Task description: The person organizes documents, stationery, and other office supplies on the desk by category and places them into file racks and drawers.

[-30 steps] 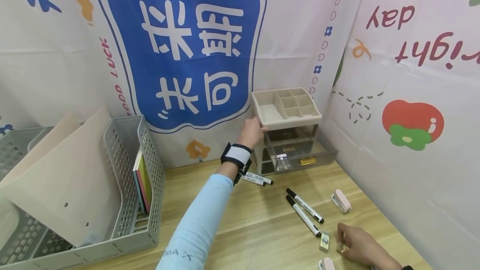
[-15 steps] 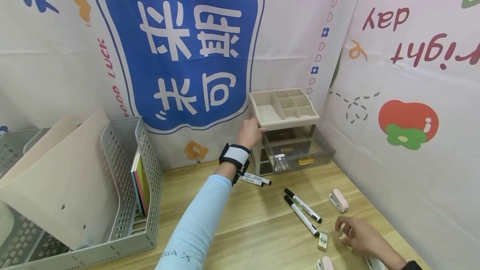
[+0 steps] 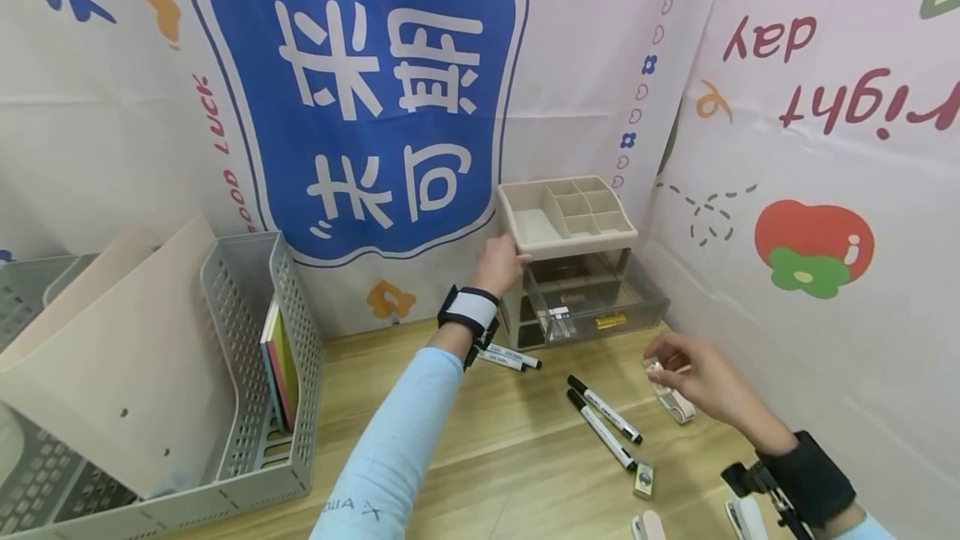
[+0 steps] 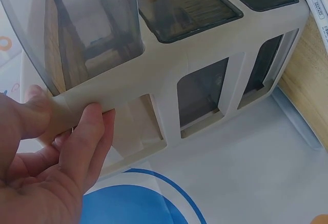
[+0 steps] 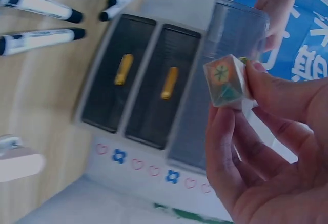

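Note:
My left hand [image 3: 501, 267] grips the upper left side of a cream desk organizer [image 3: 566, 248], thumb and fingers round its frame [image 4: 118, 83] in the left wrist view. The organizer's top clear drawer [image 3: 643, 319] is pulled out, with a small white-and-purple item [image 3: 561, 323] inside. My right hand [image 3: 701, 373] pinches a small wrapped eraser [image 5: 225, 83] with an orange-and-green print. It is in front of the organizer, over a pink stapler [image 3: 681, 409]. Another small wrapped eraser [image 3: 643, 480] lies by two markers [image 3: 603, 427].
More markers [image 3: 513, 357] lie beside the organizer's left foot. A second pink stapler [image 3: 648, 526] and a white stapler [image 3: 745, 517] are at the front. To the left stands a grey file rack [image 3: 262, 473] with folders [image 3: 127, 373] and thin books [image 3: 281, 369]. Printed cloth walls close off back and right.
My right hand has picked up an eraser from the front right of the table and moved away toward the organizer with it. The left hand keeps its grip.

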`<state>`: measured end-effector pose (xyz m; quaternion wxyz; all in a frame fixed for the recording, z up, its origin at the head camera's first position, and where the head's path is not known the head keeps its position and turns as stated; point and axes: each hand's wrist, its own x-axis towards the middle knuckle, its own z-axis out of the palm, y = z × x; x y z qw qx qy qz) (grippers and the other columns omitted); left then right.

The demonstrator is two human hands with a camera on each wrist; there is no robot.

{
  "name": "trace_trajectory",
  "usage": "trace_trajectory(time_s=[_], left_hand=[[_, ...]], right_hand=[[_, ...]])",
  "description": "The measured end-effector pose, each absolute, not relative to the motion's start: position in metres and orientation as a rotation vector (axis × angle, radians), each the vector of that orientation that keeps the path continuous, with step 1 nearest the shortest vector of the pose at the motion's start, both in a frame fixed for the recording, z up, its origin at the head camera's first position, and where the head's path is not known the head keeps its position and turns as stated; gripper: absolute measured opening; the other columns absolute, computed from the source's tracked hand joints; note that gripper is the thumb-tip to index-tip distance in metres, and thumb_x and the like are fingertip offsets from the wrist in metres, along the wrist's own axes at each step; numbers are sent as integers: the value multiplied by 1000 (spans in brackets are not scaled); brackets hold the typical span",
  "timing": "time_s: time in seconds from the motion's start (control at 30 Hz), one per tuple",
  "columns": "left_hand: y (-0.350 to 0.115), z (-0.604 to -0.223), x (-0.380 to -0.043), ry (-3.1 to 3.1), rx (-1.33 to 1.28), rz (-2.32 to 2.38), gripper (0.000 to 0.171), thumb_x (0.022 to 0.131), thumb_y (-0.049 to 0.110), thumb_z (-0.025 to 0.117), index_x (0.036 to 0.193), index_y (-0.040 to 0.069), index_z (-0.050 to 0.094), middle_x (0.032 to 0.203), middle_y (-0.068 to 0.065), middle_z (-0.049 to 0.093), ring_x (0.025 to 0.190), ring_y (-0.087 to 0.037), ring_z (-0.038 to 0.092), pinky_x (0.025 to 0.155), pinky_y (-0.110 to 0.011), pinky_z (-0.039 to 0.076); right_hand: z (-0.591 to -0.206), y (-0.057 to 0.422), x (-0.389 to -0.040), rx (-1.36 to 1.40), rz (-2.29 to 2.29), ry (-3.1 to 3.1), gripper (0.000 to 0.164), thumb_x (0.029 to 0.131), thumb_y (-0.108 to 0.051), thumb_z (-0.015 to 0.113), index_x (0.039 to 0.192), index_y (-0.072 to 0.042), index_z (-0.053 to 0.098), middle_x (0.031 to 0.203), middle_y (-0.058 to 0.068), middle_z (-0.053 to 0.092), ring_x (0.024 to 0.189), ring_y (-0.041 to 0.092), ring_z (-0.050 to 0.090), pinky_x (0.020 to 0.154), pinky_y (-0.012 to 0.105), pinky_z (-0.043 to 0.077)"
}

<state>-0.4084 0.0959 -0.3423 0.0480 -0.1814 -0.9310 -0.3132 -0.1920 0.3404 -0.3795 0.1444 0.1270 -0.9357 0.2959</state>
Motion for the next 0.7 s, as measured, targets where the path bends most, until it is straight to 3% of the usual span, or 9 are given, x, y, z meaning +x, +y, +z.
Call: trace_trajectory(time_s=[0.27, 0.7], left_hand=[[95, -342, -408, -2849, -565, -971, 34, 97, 27, 65, 115, -2, 67, 104, -18, 72, 85, -26, 68, 74, -36, 57], [96, -344, -410, -2851, -545, -948, 33, 97, 28, 65, 113, -1, 68, 103, -17, 72, 83, -24, 66, 73, -35, 56]], right_hand=[[-350, 324, -214, 392, 909, -2677, 16, 84, 0, 76, 97, -4, 68, 84, 4, 70, 73, 4, 63, 63, 23, 56], [-322, 304, -267, 283, 1037, -2692, 17, 89, -4, 71, 105, -2, 65, 98, 15, 72, 85, 21, 68, 73, 25, 55]])
